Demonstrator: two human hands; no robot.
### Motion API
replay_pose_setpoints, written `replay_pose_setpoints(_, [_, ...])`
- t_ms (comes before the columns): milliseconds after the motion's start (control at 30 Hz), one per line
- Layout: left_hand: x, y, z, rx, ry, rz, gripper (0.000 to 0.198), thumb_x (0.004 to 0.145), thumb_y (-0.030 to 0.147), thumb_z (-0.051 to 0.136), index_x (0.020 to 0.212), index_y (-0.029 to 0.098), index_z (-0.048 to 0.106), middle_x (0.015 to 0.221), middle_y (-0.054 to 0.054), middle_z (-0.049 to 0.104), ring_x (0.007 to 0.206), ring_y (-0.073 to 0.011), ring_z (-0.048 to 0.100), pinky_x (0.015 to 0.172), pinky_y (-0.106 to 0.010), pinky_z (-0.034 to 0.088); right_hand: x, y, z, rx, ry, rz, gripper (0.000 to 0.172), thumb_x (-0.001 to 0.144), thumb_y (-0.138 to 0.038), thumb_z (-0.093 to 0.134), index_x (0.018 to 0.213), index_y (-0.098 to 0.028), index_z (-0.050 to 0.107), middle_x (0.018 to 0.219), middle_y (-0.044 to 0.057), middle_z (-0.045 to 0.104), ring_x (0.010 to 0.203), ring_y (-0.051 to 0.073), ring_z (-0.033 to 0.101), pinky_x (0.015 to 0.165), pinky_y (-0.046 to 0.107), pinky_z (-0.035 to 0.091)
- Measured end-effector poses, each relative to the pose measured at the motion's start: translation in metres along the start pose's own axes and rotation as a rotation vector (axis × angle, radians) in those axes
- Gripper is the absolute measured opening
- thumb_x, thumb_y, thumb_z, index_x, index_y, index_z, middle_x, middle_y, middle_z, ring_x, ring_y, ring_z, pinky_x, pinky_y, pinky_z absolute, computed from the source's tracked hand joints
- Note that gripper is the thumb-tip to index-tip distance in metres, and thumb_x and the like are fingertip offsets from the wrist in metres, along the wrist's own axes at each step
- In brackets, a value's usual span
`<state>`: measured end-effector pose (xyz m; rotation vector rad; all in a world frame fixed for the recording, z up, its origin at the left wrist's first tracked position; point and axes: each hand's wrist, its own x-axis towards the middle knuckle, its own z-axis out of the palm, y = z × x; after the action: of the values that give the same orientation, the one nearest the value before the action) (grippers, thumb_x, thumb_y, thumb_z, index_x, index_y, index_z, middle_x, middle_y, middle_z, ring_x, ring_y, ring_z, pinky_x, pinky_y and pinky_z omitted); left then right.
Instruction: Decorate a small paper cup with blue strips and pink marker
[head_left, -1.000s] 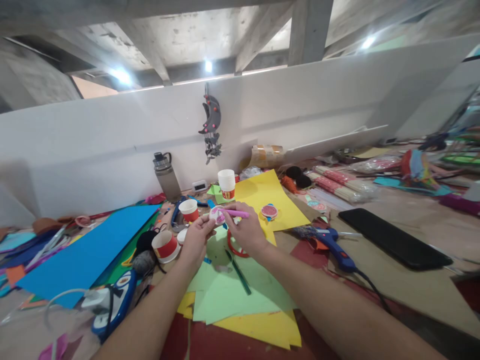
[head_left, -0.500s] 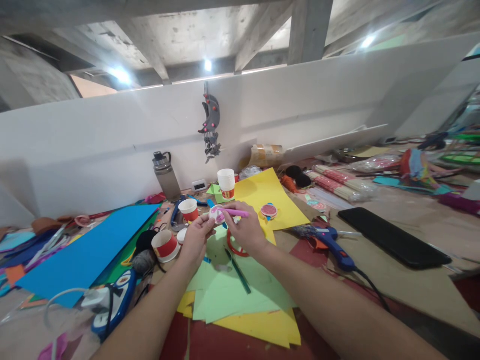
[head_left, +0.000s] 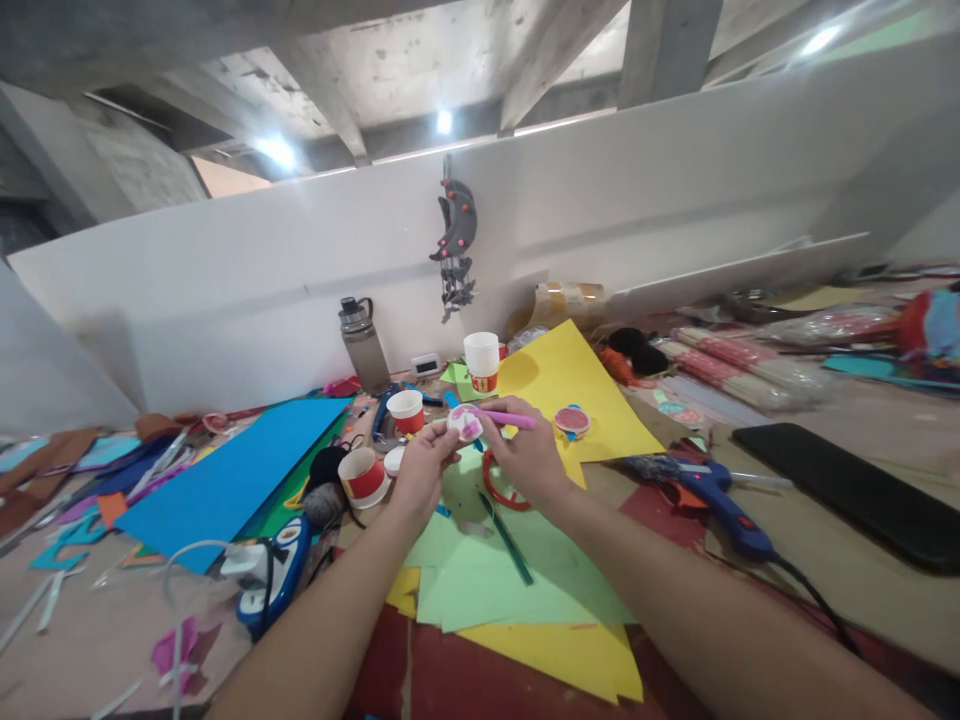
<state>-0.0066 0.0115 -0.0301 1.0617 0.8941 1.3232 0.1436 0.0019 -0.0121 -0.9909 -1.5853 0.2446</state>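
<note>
My left hand [head_left: 421, 470] pinches a small white disc [head_left: 464, 424] with pink marks, held up over light green paper sheets [head_left: 495, 575]. My right hand [head_left: 526, 455] grips a pink marker [head_left: 510, 418] whose tip rests on the disc. Both hands hover just above the table centre. A red ring [head_left: 496, 490] and a green stick [head_left: 510, 530] lie on the green paper under my right hand.
Red-and-white paper cups [head_left: 364, 476] [head_left: 407, 410] [head_left: 482, 361] stand left and behind the hands. A blue sheet [head_left: 232, 475] lies left, a yellow sheet [head_left: 574, 385] behind, a blue glue gun [head_left: 712, 490] and black pad [head_left: 855, 490] right. A grey bottle [head_left: 364, 345] stands by the white wall.
The view has shifted to the left and a little down, so everything sits further right in the picture. My hands keep the same grip on the disc and marker.
</note>
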Motion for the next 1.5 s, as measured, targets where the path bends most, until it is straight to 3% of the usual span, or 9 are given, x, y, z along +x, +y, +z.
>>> replay_pose_setpoints(667, [0.0004,0.0000,0.0010,-0.019,0.029,-0.025,0.038,0.058,0.037,0.079,0.088,0.016,0.067,0.085,-0.006,0.069,0.075,-0.0143,0.062,0.062,-0.021,0.040,0.0004,0.0027,0.0006,-0.023,0.011,-0.008,0.016,0.085,-0.033,0.053,0.089,-0.022,0.064,0.087,0.005,0.068,0.084,0.021,0.062,0.076,0.037,0.047])
replay_pose_setpoints(1500, [-0.0005,0.0005,0.0017,-0.004,0.022,-0.012,0.032,0.062,0.035,0.077,0.087,0.017,0.067,0.082,-0.005,0.069,0.074,-0.0133,0.061,0.063,-0.022,0.039,0.0005,0.0040,0.0020,-0.032,0.012,-0.016,0.014,0.085,-0.032,0.052,0.087,-0.023,0.063,0.085,0.005,0.068,0.082,0.022,0.062,0.075,0.037,0.046])
